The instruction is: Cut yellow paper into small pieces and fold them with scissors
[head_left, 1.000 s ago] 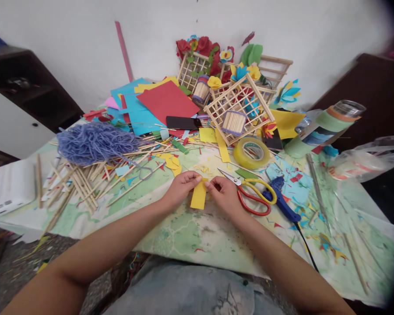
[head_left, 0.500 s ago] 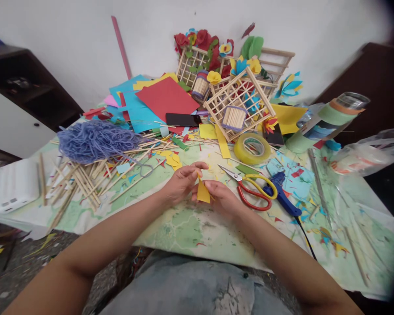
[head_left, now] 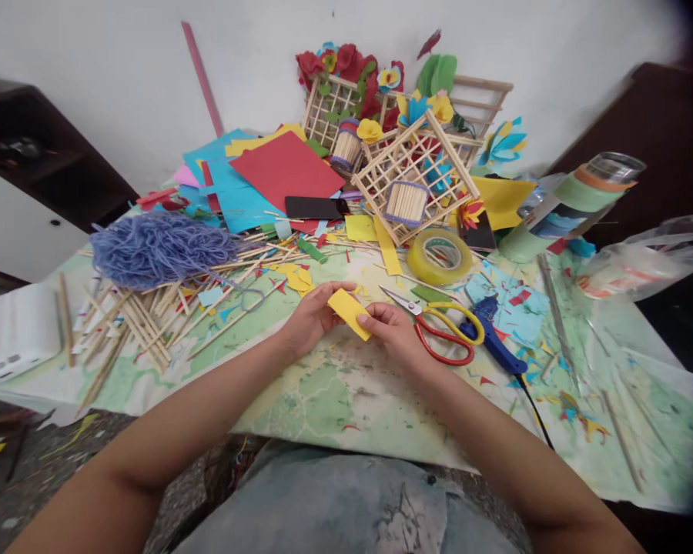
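A small yellow paper strip [head_left: 349, 312] is held between both hands above the front middle of the table. My left hand [head_left: 315, 317] grips its left end, with the fingers partly behind the paper. The thumb and fingers of my right hand [head_left: 390, 329] pinch the strip's right end. Just right of my right hand lie scissors [head_left: 446, 327] with red and yellow handles, blades pointing left. Yellow paper petals [head_left: 296, 278] rest on the table beyond my left hand.
Blue yarn [head_left: 165, 248], wooden sticks [head_left: 144, 323] and a white box [head_left: 17, 332] are at left. Behind stand stick lattices [head_left: 416, 177] with paper flowers. Clear tape [head_left: 439, 256], a blue glue gun [head_left: 501, 346] with its cord and a bottle [head_left: 574, 204] are at right.
The yellow paper has turned from a narrow, upright angle to lie flatter and tilted, with more of its face showing. My fingers have shifted along its ends. The view has moved slightly.
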`<state>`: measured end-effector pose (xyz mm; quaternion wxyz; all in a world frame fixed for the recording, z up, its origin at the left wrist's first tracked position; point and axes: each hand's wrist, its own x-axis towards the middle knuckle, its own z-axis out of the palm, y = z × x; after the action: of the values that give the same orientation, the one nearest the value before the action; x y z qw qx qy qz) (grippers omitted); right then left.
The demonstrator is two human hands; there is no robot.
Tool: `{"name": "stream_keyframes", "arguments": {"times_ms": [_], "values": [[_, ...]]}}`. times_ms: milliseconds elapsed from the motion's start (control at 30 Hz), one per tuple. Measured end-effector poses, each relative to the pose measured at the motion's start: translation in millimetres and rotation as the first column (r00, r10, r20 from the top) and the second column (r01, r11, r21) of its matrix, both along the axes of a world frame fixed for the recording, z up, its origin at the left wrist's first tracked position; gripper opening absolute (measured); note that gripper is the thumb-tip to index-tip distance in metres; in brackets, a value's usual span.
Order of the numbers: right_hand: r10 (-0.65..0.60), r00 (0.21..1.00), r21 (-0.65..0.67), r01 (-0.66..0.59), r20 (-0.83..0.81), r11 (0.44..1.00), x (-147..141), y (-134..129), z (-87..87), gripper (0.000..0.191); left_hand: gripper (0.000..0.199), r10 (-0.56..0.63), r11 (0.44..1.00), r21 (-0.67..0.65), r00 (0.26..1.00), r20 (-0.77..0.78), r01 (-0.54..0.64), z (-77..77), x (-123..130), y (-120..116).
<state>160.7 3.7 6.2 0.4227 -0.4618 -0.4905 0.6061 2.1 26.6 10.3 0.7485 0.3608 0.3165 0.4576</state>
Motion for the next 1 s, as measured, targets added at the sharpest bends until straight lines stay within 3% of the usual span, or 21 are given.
{"name": "stream_keyframes", "arguments": {"times_ms": [133, 233, 567, 767, 1000], "values": [[-0.011, 0.99, 0.061, 0.002, 0.142, 0.998, 4.5, 2.9, -2.2, 0.023, 0.028, 0.07, 0.997, 0.058, 0.968, -0.242, -0.058, -5.8, -1.2, 3.0], [-0.009, 0.977, 0.096, -0.012, 0.214, 0.995, 6.0, 4.5, -2.2, 0.021, 0.031, 0.125, 0.991, 0.087, 0.939, -0.321, -0.102, -6.5, -2.7, 5.2], [-0.15, 0.93, 0.215, 0.08, 0.335, 0.973, 12.6, 8.2, 0.9, 0.016, 0.05, 0.154, 0.984, 0.139, 0.917, -0.368, -0.11, 1.4, -4.3, 2.6], [-0.174, 0.923, 0.223, 0.1, 0.343, 0.97, 16.6, 11.9, -7.8, 0.017, 0.056, 0.138, 0.988, 0.117, 0.927, -0.348, -0.103, 1.9, -3.3, 2.5], [-0.257, 0.903, 0.282, 0.162, 0.343, 0.945, 17.3, 13.7, -12.3, 0.023, 0.044, 0.184, 0.981, 0.132, 0.896, -0.405, -0.142, 1.3, -3.3, 3.6]]}}
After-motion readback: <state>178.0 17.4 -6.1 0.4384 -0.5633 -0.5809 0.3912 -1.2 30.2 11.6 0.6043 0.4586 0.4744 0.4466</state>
